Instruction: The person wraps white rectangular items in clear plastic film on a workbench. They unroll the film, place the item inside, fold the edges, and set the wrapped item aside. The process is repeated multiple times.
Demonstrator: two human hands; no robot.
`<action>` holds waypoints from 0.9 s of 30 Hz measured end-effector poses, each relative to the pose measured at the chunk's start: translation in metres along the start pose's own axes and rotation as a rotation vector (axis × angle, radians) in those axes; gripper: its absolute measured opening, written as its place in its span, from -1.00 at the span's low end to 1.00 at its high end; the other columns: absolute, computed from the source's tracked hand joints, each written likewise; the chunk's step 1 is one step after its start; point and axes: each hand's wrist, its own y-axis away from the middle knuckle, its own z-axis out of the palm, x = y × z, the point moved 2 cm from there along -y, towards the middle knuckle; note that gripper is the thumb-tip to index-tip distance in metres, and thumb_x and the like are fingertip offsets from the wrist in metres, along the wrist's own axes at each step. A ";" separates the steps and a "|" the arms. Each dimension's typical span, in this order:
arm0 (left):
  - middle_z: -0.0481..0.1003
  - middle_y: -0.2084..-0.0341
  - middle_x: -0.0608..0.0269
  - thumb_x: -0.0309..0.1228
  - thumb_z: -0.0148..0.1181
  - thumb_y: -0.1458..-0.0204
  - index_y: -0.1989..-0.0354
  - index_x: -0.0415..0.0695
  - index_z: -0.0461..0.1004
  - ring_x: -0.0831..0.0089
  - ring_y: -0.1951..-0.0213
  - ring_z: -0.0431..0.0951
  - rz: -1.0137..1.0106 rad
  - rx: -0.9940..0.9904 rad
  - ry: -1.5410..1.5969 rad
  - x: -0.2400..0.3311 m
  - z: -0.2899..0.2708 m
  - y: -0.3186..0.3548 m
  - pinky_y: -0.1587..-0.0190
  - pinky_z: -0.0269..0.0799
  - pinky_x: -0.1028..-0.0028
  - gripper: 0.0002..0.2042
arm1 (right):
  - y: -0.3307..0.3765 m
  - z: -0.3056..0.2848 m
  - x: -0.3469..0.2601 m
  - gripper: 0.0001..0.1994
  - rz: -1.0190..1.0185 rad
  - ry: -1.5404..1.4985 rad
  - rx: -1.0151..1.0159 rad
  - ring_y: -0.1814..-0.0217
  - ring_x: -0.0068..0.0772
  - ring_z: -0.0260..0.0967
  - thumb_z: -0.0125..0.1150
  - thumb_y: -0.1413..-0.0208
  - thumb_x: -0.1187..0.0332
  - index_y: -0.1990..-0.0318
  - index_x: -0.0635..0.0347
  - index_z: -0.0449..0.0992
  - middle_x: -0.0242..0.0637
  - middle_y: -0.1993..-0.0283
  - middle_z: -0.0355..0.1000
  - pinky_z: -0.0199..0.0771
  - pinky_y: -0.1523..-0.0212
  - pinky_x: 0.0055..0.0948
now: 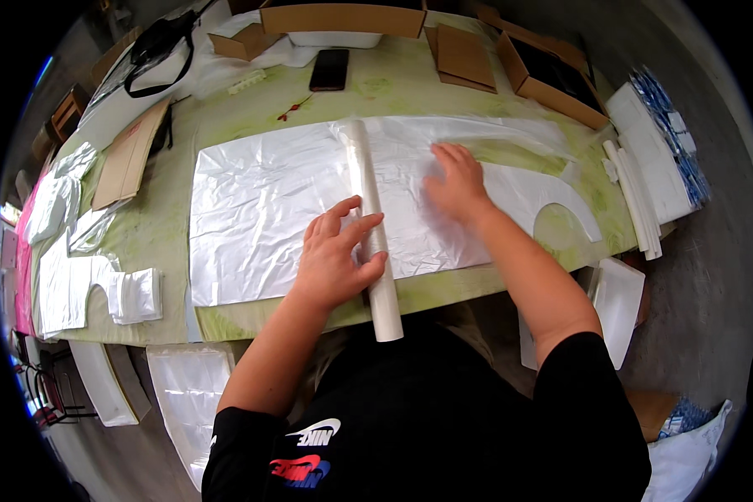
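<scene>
A wide white plastic bag sheet lies flat on the green table. Across its middle lies a long pale tube, running from the far side past the table's near edge. My left hand rests on the tube with fingers curled over it. Just right of the tube, my right hand presses flat on the sheet with fingers spread. The sheet's cut-out handle end lies farther right.
A black phone and open cardboard boxes sit at the table's far side. Folded white bags lie at the left, stacked white bags at the right. A black strap lies far left.
</scene>
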 end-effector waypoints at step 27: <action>0.46 -0.30 0.25 -0.29 -0.02 -0.31 -0.12 -0.09 0.58 0.29 -0.42 0.23 0.003 -0.003 0.843 -0.074 -0.031 -0.022 -0.48 0.01 0.27 -0.66 | 0.057 0.028 -0.205 -0.84 -0.540 -0.851 -0.398 0.21 -0.26 0.51 0.27 -0.01 0.54 0.22 0.16 0.63 -0.27 0.26 0.54 0.54 0.04 -0.29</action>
